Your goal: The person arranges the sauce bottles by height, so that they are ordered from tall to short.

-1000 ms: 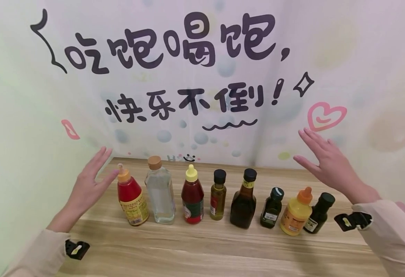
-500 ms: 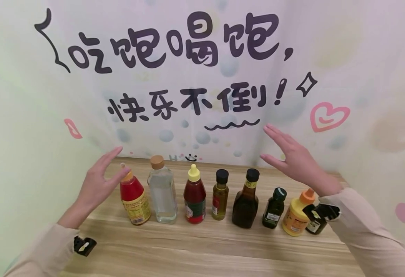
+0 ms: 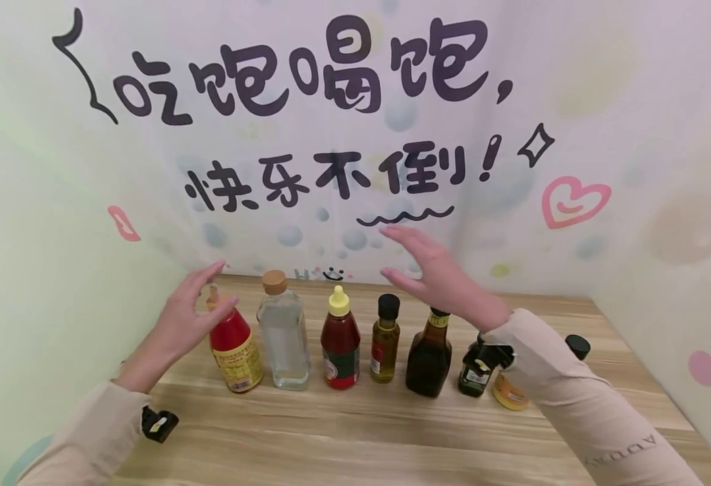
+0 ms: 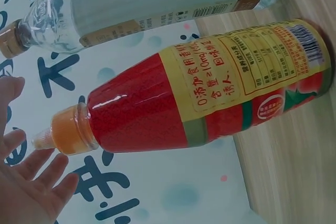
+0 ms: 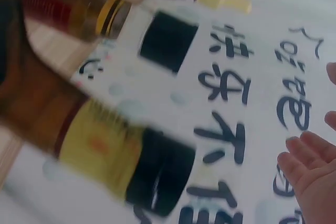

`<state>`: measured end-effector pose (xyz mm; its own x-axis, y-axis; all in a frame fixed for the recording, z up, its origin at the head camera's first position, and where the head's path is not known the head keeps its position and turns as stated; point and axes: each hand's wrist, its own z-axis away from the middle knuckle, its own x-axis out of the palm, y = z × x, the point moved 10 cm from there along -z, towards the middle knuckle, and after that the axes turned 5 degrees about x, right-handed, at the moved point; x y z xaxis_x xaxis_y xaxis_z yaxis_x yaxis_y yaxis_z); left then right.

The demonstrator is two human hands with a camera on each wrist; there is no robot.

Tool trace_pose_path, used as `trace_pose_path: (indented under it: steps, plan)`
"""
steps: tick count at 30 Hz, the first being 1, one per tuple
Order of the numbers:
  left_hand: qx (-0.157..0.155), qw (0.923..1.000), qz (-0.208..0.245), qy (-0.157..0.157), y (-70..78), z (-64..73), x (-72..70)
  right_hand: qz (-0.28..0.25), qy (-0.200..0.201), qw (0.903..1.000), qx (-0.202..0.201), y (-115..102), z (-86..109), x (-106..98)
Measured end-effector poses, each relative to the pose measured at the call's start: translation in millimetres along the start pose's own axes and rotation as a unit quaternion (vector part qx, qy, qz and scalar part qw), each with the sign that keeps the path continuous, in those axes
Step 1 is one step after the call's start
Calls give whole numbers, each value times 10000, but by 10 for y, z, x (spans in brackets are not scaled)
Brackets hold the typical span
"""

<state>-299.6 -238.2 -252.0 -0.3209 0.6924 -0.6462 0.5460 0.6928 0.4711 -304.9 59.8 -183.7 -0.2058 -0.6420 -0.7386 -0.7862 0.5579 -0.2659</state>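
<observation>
My left hand (image 3: 179,324) is at the cap of a red squeeze bottle (image 3: 234,354) with a yellow label, its fingers spread and gently bent. In the left wrist view the fingers lie beside the orange cap (image 4: 71,129), not wrapped round it. My right hand (image 3: 443,277) hovers, fingers loosely extended, above the tall dark brown bottle (image 3: 430,361) and holds nothing. That bottle's neck and black cap (image 5: 160,171) appear blurred in the right wrist view. The right sleeve partly hides a small dark green bottle (image 3: 472,378) and a yellow squeeze bottle (image 3: 511,393).
Along the wooden table (image 3: 331,445) a row of bottles continues: a clear bottle (image 3: 284,344) with a brown cap, a dark red sauce bottle (image 3: 340,354) and a small oil bottle (image 3: 384,351). A black-capped bottle (image 3: 577,345) shows behind the right sleeve. A printed curtain (image 3: 343,135) hangs behind.
My right hand has swept left from the right end of the row to above the dark brown bottle. My left hand has shifted slightly right, over the red bottle's top. The bottles stay in place.
</observation>
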Motion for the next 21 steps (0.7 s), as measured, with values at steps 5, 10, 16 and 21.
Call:
trace_pose_path:
  steps: [5,10,16,21]
  plan:
    - [-146,9997,102,-158,-84,13,45,-324,-279,9989,-195,-223,-141,277]
    - [-739,9951,432,-494,-245,53,100,-730,-659,9951,22,-354,-251,533]
    - [-1317,9836,918,-818,-409,107,161,-1460,-958,9840,364,-423,-398,810]
    - [-1599,9722,1368,-1031,-507,162,241,-2138,-991,9694,683,-420,-501,987]
